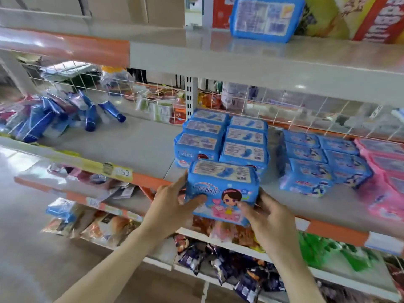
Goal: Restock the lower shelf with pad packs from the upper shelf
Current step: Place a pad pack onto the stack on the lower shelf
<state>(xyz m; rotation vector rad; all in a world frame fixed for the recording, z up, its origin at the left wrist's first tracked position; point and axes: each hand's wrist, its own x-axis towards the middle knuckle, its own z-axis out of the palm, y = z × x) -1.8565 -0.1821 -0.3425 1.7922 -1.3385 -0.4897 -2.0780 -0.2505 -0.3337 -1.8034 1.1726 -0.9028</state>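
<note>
Both hands on one blue pad pack (pixel 222 191), held at the front edge of the lower shelf (pixel 140 147). Left hand (pixel 172 206) grips the pack's left side, thumb across the front face; right hand (pixel 265 213) grips the lower right corner, fingers on the printed cartoon face. Each grip is clamped on the pack. Pack sits upright, label side up, just in front of two rows of matching blue packs (pixel 220 138) already stocked on the lower shelf. Right of those: another blue group (pixel 314 160), then pink packs (pixel 387 169). One blue pack (pixel 265 17) stands on the upper shelf (pixel 240 55), well above. Blue tubes (pixel 65 114) lie at the lower shelf's left end.
</note>
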